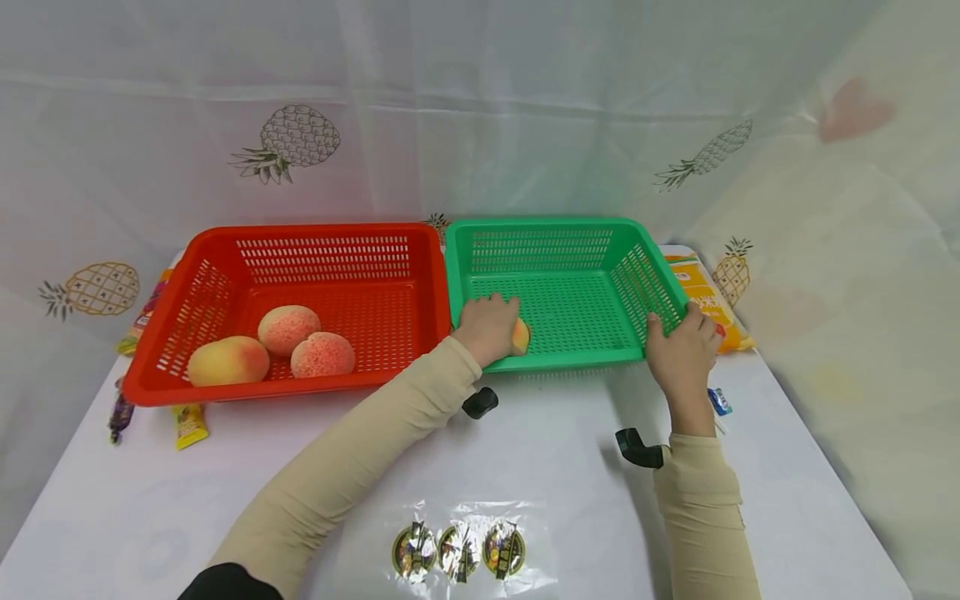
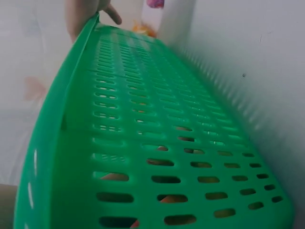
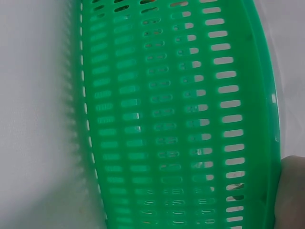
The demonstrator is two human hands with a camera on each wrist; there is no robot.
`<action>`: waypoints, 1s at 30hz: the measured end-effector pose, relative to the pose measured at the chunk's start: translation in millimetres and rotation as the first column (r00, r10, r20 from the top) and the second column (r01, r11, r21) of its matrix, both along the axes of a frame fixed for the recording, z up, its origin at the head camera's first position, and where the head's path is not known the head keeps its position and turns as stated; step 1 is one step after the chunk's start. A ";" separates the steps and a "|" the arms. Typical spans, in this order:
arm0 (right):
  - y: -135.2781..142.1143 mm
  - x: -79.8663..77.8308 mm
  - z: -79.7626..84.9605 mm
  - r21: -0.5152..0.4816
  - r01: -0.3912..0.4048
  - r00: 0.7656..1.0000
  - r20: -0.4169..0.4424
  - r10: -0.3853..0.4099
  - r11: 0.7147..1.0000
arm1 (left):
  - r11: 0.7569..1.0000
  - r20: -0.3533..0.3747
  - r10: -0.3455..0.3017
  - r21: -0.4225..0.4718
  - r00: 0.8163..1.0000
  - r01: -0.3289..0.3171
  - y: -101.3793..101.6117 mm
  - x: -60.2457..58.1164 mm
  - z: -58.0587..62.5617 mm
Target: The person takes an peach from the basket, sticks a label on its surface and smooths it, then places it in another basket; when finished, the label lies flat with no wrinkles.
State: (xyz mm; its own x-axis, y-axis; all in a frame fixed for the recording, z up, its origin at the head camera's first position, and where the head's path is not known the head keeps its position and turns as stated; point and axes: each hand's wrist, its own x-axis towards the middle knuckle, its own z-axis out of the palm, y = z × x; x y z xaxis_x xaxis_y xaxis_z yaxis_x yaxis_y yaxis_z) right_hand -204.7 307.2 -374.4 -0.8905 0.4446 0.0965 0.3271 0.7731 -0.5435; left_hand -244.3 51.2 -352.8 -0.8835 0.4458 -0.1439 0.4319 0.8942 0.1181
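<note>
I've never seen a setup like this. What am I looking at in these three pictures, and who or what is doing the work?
No robot shows here: a person is working with a bare left hand and right hand. The wide picture comes from a camera worn on the head; the other two come from cameras on the wrists, each showing the slotted green basket up close.

On the white table, a red basket beside it holds three peach-like fruits. Colourful packets lie around the baskets.

The left hand seems to grip another fruit, partly hidden, inside the green basket. The right hand holds that basket's right end.
</note>
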 end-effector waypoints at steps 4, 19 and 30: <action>-1.7 0.5 1.2 -0.003 -0.010 1.000 -0.001 0.010 1.000 | 1.000 0.043 -0.001 0.003 0.999 0.001 -5.1 1.0 6.2; 3.2 3.6 3.3 0.010 -0.029 0.999 0.021 0.029 1.000 | 0.907 -0.021 0.178 0.391 0.984 -0.156 -121.9 60.7 81.3; 2.4 4.5 1.2 0.003 -0.033 0.999 0.017 0.033 0.999 | 0.771 -0.150 0.581 0.417 0.800 -0.482 -259.9 110.2 28.7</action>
